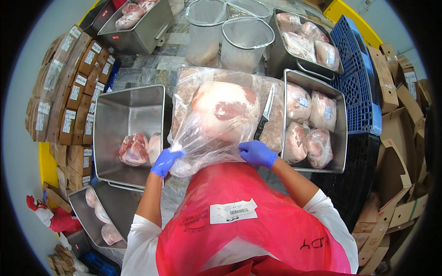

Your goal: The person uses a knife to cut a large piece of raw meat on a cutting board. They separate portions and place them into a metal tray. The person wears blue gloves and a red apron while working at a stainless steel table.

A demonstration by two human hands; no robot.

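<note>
Blue gloves on both hands, and from the head view the action is right in the middle! The left hand (168,162) clenches a bunched fold of the clear plastic bag (200,133), film drawn tight and creased towards its fingers. Across from it, the right hand (258,154) curls at the bag's near right edge; whether those fingers pinch the film, I cannot tell. Between and beyond the hands sits the big pale cut of meat (225,108), a dark red patch on top, resting on the plastic-covered work surface (272,138). Just right of it lies a black-handled knife (265,113), blade pointing away from the person.

Out to the left, a steel tub (138,110) holds meat chunks (134,149) near its bottom edge. Over on the right, another steel bin (340,145) carries four bagged meat pieces (298,105). Past the work surface stand hoop-rimmed clear containers (241,53); stacked cartons (69,92) rise far left, a blue plastic pallet (354,78) leans far right, and a co-worker in red (62,221) shows at lower left.
</note>
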